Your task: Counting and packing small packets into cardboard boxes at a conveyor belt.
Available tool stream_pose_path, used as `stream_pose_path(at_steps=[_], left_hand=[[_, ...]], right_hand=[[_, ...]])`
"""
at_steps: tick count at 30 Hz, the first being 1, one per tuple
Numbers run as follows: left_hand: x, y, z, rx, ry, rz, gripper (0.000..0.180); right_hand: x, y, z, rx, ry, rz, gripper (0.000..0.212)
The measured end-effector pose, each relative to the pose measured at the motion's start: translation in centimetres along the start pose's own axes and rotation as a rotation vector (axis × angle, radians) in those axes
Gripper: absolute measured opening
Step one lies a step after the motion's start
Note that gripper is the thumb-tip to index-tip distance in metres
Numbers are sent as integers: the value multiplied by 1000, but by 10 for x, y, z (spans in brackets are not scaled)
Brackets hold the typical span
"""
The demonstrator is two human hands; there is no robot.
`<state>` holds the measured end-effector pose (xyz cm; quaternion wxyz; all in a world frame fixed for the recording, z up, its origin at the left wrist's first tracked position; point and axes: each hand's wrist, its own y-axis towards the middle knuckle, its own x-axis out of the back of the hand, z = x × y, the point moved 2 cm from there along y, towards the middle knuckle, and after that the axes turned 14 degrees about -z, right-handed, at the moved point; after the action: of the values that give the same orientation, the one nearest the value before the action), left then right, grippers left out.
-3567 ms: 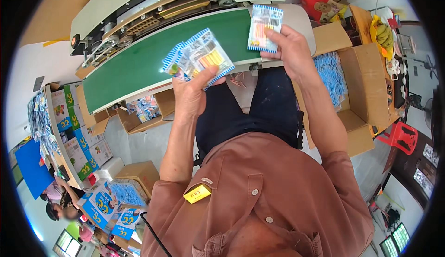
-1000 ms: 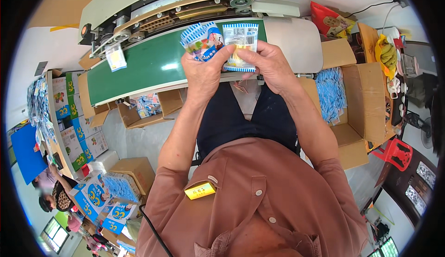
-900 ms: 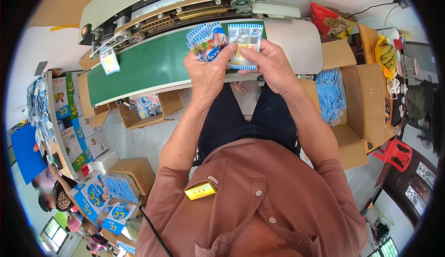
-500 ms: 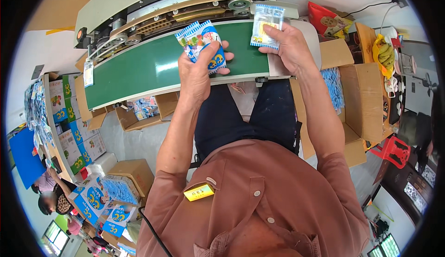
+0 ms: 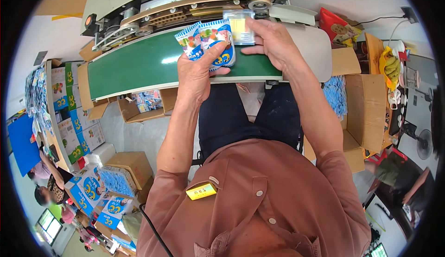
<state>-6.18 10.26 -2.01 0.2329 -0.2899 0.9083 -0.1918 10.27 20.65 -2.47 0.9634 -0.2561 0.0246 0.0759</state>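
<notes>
My left hand [image 5: 193, 75] grips a pair of blue-and-white printed snack packets [image 5: 217, 35], fanned out with the thumb across their front. Close beside them, my right hand [image 5: 278, 44] pinches the right edge of a small clear packet [image 5: 239, 29] with a yellow patch inside. This packet overlaps or nearly touches the printed ones. Both hands are above the green conveyor belt [image 5: 139, 62], just in front of the belt-driven sealing machine [image 5: 185, 9]. The right fingertips are partly hidden by the packet.
Below the belt stands an open carton [image 5: 132, 113] of packets. Another open cardboard box [image 5: 364, 104] with blue-striped packets is at my right. Printed cartons [image 5: 88, 190] are stacked at the left. A red bag [image 5: 331, 25] lies beyond the machine's right end. Other people are in the background.
My right hand has moved left with the clear packet, up against the packets in my left hand. A packet at the belt's left end is gone from view. A person has come in at right.
</notes>
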Motion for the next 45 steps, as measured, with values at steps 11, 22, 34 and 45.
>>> stream_pose_path(at_steps=[11,22,34,45], left_hand=[[-26,-9,15,-72,180,184,32],[-17,-6,7,93,133,218,31],[-3,-2,2,176,153,158,31],[-24,-13,25,144,332,424,29]], right_hand=[[20,-41,-18,36,191,186,35],[52,1,4,20,78,-100,31],[4,4,1,3,-1,21,37],[25,-45,-21,31,74,173,31]])
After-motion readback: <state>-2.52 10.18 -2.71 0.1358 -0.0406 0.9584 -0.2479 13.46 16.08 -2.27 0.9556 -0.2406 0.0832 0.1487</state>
